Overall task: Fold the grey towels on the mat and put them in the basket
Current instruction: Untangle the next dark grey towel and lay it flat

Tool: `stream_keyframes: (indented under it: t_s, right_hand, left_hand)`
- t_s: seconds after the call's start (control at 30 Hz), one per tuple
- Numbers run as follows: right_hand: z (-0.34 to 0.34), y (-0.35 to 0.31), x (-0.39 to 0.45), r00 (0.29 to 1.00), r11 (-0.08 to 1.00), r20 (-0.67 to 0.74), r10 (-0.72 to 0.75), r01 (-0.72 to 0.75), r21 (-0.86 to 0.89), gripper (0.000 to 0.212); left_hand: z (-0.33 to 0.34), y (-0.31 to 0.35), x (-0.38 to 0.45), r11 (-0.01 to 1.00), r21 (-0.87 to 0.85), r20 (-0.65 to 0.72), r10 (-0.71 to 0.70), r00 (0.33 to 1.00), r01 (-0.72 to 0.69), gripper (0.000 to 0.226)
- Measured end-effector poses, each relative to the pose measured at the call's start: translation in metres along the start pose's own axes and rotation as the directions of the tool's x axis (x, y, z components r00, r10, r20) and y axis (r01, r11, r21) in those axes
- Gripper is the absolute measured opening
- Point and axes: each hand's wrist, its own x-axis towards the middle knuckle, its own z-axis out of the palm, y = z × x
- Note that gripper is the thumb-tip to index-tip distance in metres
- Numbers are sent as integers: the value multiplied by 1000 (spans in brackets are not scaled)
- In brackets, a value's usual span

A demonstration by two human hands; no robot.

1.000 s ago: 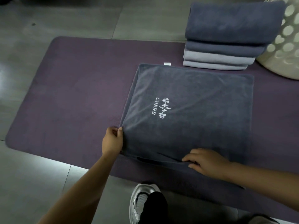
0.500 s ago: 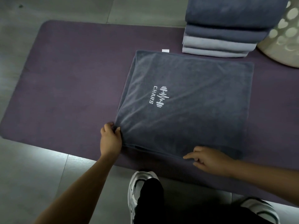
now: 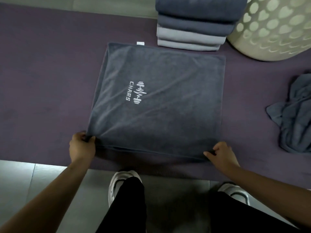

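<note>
A dark grey towel (image 3: 168,101) with a white CHARS logo lies folded into a rough square on the purple mat (image 3: 47,84). My left hand (image 3: 81,146) pinches its near left corner. My right hand (image 3: 220,154) pinches its near right corner. Both corners sit low against the mat. Behind the towel stands a stack of folded grey towels (image 3: 195,26). A crumpled grey towel (image 3: 296,115) lies at the mat's right edge. The cream basket (image 3: 276,29) with heart-shaped holes stands at the back right.
Grey floor tiles (image 3: 25,182) run along the mat's near edge. My two feet in white shoes (image 3: 122,180) stand just in front of the mat, between my arms.
My right hand slid from the middle of the near edge out to the right corner and closed on it. The left hand kept its corner. The view shifted right, showing the crumpled towel.
</note>
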Motion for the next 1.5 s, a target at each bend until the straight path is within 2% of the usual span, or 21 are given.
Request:
stream_keyframes:
  t_s: [0.07,0.13,0.23,0.33,0.4,0.5,0.6,0.7,0.73,0.8,0.87,0.9,0.97,1.07,1.17,1.27,1.37,1.43,1.5]
  right_hand:
    - [-1,-4,-2,993,984,-36,115,-109,138,49]
    - [-3,-6,1,981,969,-39,190,-181,167,57]
    - [-10,-4,6,989,989,44,143,-144,15,33]
    - [-15,4,3,998,997,26,63,-64,46,27]
    - [-17,10,1,999,997,-5,37,-37,74,22]
    - [-12,17,0,998,996,35,45,-48,77,22]
    - [-7,19,-2,996,996,67,62,-66,58,27]
    - [-9,17,-10,1000,1000,8,21,-21,11,44]
    - [-9,17,-11,997,996,-60,-46,41,-81,55]
    - [-9,16,-7,940,917,-171,-296,230,-325,73]
    - [-7,10,3,817,758,-121,-564,453,-469,71]
    - [-5,7,8,776,675,-47,-628,515,-528,70]
    - [1,6,18,769,577,82,-634,541,-612,70]
    - [4,18,23,827,553,127,-548,472,-686,75]
    - [-3,19,22,830,560,90,-550,447,-697,79]
    - [-6,-6,27,747,547,69,-662,544,-636,77]
    - [-8,-49,47,664,493,81,-743,626,-604,70]
    - [-13,-73,67,664,497,62,-745,614,-613,70]
    - [-18,-90,85,681,503,60,-730,595,-627,67]
  left_hand:
    - [-1,0,3,999,23,20,-37,999,37,41]
    - [-2,-1,7,995,27,39,-97,994,96,50]
    - [-5,3,6,996,46,105,-74,992,70,44]
    - [-12,3,1,995,-100,92,-6,996,15,29]
    - [-16,0,-3,991,-135,57,35,998,-27,29]
    - [-12,-15,-1,998,-64,42,32,999,-29,32]
    - [-11,-14,-4,998,34,85,42,996,-45,30]
    - [-9,-7,-12,983,136,59,116,991,-123,46]
    - [-7,-5,-17,954,219,24,207,978,-207,53]
    - [-2,-3,-22,802,382,38,483,875,-460,60]
    - [8,2,-22,611,422,201,658,726,-670,60]
    - [14,5,-21,535,431,282,685,672,-727,62]
    - [27,6,-18,417,470,404,682,610,-778,68]
    - [35,-5,-12,349,533,471,634,613,-771,76]
    - [30,-3,-11,406,519,458,611,646,-752,79]
    - [27,23,-10,501,470,383,626,680,-727,72]
    - [27,65,12,684,395,231,572,787,-613,54]
    - [28,94,32,799,312,137,497,857,-514,51]
    - [27,117,50,860,258,88,432,898,-439,44]
